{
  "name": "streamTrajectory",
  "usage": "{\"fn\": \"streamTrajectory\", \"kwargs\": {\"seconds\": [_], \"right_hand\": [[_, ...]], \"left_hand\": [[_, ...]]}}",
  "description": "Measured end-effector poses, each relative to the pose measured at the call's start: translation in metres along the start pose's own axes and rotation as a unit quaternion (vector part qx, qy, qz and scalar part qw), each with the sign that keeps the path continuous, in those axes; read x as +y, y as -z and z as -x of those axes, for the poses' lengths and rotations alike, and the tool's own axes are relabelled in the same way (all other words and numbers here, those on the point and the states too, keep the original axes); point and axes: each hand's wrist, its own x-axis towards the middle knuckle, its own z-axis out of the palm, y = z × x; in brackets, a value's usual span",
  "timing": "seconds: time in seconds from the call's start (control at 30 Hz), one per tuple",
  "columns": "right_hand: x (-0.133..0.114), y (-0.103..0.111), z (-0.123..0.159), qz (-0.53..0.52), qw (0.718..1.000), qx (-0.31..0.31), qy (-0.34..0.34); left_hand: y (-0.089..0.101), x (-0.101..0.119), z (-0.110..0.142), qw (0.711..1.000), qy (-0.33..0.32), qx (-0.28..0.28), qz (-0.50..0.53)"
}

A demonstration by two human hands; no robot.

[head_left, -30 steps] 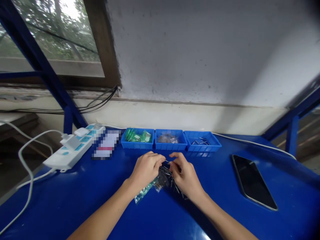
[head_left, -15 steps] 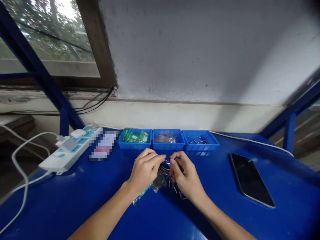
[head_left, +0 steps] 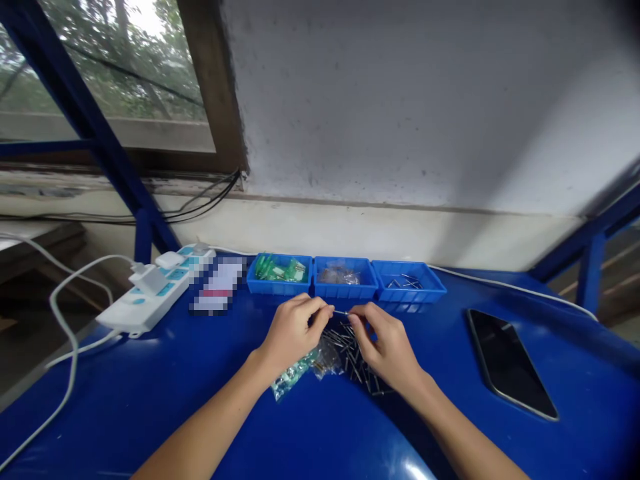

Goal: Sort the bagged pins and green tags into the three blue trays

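A thin silvery metal pin (head_left: pixel 341 312), much like a blind rivet, spans the gap between my two hands just above the table. My left hand (head_left: pixel 299 330) pinches its left end between thumb and fingertips. At the other end, the thumb and index finger of my right hand (head_left: pixel 384 340) close on it. Below them lies a loose pile of similar metal pins (head_left: pixel 356 363), partly covered by my right hand. Beside the pile are a clear bag with brownish contents (head_left: pixel 327 360) and a green-tinted clear bag (head_left: pixel 293 377), which my left hand partly hides.
Three blue bins stand in a row behind: one with green packets (head_left: pixel 280 288), one with clear bags (head_left: pixel 345 291), one with a few pins (head_left: pixel 413 295). A black phone (head_left: pixel 510 363) lies right on the blue table (head_left: pixel 320 440); a white power strip (head_left: pixel 150 300) and cables are left.
My hands have drawn slightly apart, and the pin now shows stretched level between their fingertips. More of the pile and bags is visible. The whole view has shifted a little.
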Motion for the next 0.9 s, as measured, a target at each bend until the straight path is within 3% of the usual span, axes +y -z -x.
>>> {"fn": "streamTrajectory", "kwargs": {"seconds": [0.1, 0.2, 0.3, 0.33, 0.4, 0.47, 0.63, 0.8, 0.9], "right_hand": [[-0.001, 0.005, -0.003, 0.01, 1.0, 0.004, 0.024], [0.011, 0.019, -0.008, 0.052, 0.995, 0.085, 0.023], [0.041, 0.043, -0.013, 0.163, 0.958, 0.22, -0.087], [0.052, 0.051, -0.014, 0.205, 0.941, 0.224, -0.147], [0.07, 0.062, -0.014, 0.257, 0.922, 0.181, -0.227], [0.079, 0.065, -0.012, 0.255, 0.923, 0.156, -0.242], [0.06, 0.036, -0.008, 0.135, 0.975, 0.091, -0.149], [0.034, 0.0, -0.004, 0.088, 0.991, -0.039, -0.088], [0.028, -0.01, -0.002, 0.054, 0.996, -0.047, -0.055]], "left_hand": [[0.001, -0.001, -0.002, 0.999, 0.008, -0.043, -0.002], [-0.003, -0.003, -0.001, 0.998, 0.01, -0.065, -0.011], [-0.014, -0.004, 0.001, 0.997, 0.018, -0.056, -0.052], [-0.018, -0.004, 0.002, 0.996, 0.022, -0.056, -0.072], [-0.028, -0.003, 0.002, 0.991, 0.032, -0.066, -0.109], [-0.037, -0.003, 0.001, 0.987, 0.042, -0.085, -0.132], [-0.045, -0.004, -0.001, 0.979, 0.052, -0.108, -0.163], [-0.032, -0.004, 0.004, 0.983, 0.045, -0.084, -0.156], [-0.022, -0.005, 0.004, 0.988, 0.058, -0.057, -0.131]]}}
